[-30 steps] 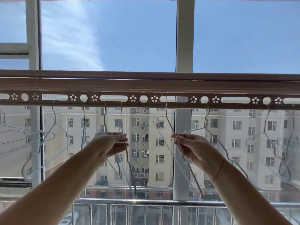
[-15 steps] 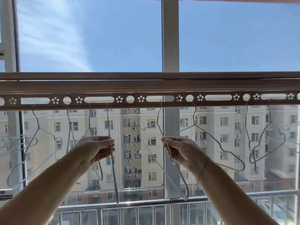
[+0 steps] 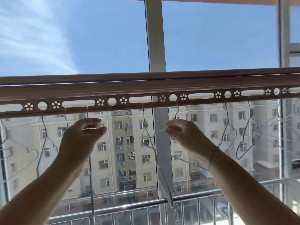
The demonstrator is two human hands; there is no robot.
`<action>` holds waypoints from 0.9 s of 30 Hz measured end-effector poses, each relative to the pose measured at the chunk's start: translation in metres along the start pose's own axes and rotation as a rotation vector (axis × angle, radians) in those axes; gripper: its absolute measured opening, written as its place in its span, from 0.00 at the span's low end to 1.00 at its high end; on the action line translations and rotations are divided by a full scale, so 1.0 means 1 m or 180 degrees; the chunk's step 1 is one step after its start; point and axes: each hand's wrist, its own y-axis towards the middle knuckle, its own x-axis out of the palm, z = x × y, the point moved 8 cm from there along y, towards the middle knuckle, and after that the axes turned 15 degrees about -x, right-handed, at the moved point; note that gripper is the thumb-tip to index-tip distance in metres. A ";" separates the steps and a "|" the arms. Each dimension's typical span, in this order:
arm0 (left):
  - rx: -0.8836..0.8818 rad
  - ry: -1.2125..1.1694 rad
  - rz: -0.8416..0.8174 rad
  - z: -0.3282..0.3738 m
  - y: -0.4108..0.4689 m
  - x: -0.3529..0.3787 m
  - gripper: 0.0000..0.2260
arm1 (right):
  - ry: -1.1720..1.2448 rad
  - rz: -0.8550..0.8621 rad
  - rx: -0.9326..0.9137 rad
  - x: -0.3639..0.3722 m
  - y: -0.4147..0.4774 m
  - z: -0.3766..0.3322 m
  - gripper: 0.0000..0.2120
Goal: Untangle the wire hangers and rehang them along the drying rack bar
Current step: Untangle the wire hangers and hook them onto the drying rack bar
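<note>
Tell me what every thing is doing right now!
Left hand: gripping a hanger's neck.
Right hand: pinching a hanger's neck.
Left-hand hanger: hooked in a long slot.
Right-hand hanger: hooked in a round hole.
Middle hanger: hanging, not held.
Rack bar: carrying hangers.

two hands, a left hand and a right hand; one drying rack bar; perhaps nine wire hangers on it, though those at both far edges blur together.
</note>
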 end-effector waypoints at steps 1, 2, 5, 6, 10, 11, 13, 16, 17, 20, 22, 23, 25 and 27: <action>0.0075 0.0020 -0.0148 0.009 -0.007 0.008 0.10 | -0.0271 0.0139 -0.0127 -0.015 0.004 -0.002 0.15; 0.0064 0.0030 -0.0354 0.015 -0.012 0.018 0.11 | -0.0547 0.0257 -0.0191 -0.028 0.008 0.001 0.15; -0.0331 0.0018 -0.1076 0.013 -0.025 0.058 0.18 | -0.1261 0.0143 0.0119 -0.046 0.014 0.032 0.16; -0.0509 0.0019 -0.1239 0.008 -0.027 0.071 0.21 | -0.1240 -0.0036 0.0327 -0.044 0.012 0.046 0.16; -0.1026 0.0133 -0.1467 -0.017 -0.032 0.108 0.22 | 0.0194 -0.0426 0.1183 -0.022 -0.007 0.079 0.12; -0.1137 0.0139 -0.1502 -0.022 -0.032 0.114 0.19 | 0.0541 -0.0417 0.1350 -0.018 -0.011 0.082 0.11; -0.1419 -0.0012 -0.1623 -0.033 -0.032 0.124 0.16 | 0.0998 -0.0321 0.1525 -0.014 -0.014 0.084 0.10; -0.1702 -0.0262 -0.1716 -0.042 -0.034 0.131 0.10 | 0.1256 -0.0019 0.1406 -0.018 -0.012 0.080 0.11; -0.1718 -0.0302 -0.1714 -0.044 -0.034 0.132 0.09 | 0.1282 0.0070 0.1326 -0.021 -0.012 0.078 0.11; -0.1651 -0.0316 -0.1655 -0.044 -0.033 0.132 0.08 | 0.1296 0.0265 0.1127 -0.029 -0.013 0.074 0.11; -0.1668 -0.0391 -0.1621 -0.046 -0.032 0.132 0.08 | 0.1260 0.0381 0.1089 -0.035 -0.017 0.075 0.12; -0.1680 -0.0437 -0.1608 -0.046 -0.031 0.132 0.07 | 0.1239 0.0438 0.1097 -0.039 -0.020 0.076 0.12; -0.1689 -0.0481 -0.1605 -0.044 -0.031 0.132 0.07 | 0.1177 0.0556 0.1141 -0.048 -0.026 0.079 0.12; -0.1700 -0.0504 -0.1636 -0.043 -0.031 0.134 0.07 | 0.1107 0.0684 0.1218 -0.058 -0.030 0.083 0.13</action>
